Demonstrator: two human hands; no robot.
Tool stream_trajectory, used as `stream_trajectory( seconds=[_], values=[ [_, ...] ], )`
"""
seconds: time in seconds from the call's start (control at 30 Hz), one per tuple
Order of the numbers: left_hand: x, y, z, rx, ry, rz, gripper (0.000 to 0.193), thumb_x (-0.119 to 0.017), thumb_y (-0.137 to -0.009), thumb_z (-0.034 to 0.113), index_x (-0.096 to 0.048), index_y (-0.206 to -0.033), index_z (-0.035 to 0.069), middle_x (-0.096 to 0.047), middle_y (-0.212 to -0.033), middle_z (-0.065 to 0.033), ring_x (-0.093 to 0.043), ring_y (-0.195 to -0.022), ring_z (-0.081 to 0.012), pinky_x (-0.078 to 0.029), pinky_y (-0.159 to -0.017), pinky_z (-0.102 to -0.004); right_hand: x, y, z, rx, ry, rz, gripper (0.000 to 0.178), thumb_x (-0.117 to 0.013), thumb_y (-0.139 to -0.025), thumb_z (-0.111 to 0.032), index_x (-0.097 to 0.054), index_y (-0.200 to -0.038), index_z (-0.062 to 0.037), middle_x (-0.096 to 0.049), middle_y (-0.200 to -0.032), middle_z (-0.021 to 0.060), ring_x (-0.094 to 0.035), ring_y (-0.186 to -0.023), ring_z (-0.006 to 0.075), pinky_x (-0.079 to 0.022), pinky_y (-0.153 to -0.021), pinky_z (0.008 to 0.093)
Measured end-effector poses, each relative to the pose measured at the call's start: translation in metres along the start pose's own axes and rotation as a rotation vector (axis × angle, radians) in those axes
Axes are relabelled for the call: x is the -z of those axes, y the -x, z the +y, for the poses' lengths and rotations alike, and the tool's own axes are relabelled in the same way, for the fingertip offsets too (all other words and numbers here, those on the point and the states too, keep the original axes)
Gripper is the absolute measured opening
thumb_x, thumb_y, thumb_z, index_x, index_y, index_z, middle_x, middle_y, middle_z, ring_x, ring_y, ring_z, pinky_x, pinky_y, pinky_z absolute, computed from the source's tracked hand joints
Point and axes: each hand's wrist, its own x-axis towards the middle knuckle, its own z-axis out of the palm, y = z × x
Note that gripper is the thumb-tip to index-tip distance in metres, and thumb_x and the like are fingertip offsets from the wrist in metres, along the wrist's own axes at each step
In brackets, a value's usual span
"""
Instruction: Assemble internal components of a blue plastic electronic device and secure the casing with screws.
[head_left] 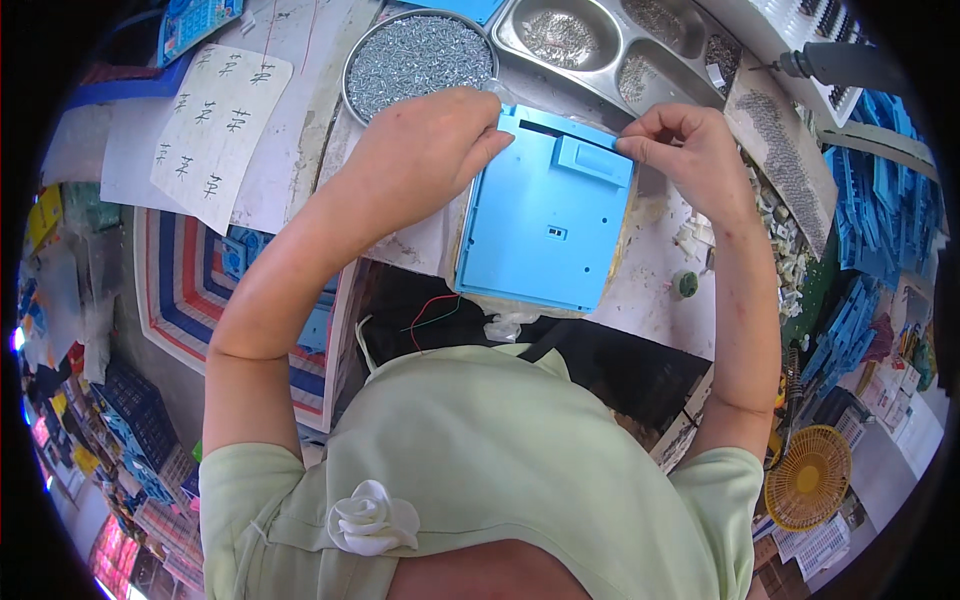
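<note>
A flat blue plastic housing [520, 225] lies in front of me at the table's near edge, with a raised box-shaped part and a dark slot along its far end. My left hand [435, 140] is closed at its far left corner, thumb on the top face, other fingers hidden from view. At the far right corner, my right hand [690, 150] has thumb and forefinger pinched on the edge. Thin red and green wires [435, 312] hang out below the near left corner.
Beyond my left hand stands a round metal bowl of screws [420, 65]. A compartmented steel tray [605, 75] of small metal parts is farther right. Blue panels [880, 190] stack at the right. A striped bag [180, 290] with blue parts sits left, below a paper sheet [215, 130].
</note>
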Motion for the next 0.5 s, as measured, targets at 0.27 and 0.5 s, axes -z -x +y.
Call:
stream_trajectory(
  seconds=[0.27,0.5],
  values=[
    [0.009,-0.014,0.004,0.083,-0.019,-0.158,0.028,-0.067,-0.095,0.026,-0.058,-0.085,0.001,-0.059,-0.078,-0.0154,-0.06,-0.073,-0.0344,-0.047,-0.066,-0.0427,0.003,-0.005,-0.005,-0.049,0.069,-0.013,0.017,-0.083,-0.081,-0.015,-0.075,-0.086,-0.0012,-0.069,-0.073,0.0005,-0.059,-0.067,0.0066,-0.048,-0.065,0.025],
    [0.029,-0.014,-0.028,0.155,-0.015,0.059,0.025,-0.072,-0.091,0.024,-0.064,-0.088,0.001,-0.062,-0.08,-0.013,-0.059,-0.07,-0.0268,-0.046,-0.064,-0.0376,0.013,0.019,-0.003,-0.095,-0.075,0.165,0.012,-0.081,-0.084,-0.01,-0.075,-0.087,0.0003,-0.069,-0.075,0.0018,-0.06,-0.063,0.0079,-0.047,-0.061,0.0214]
  ],
)
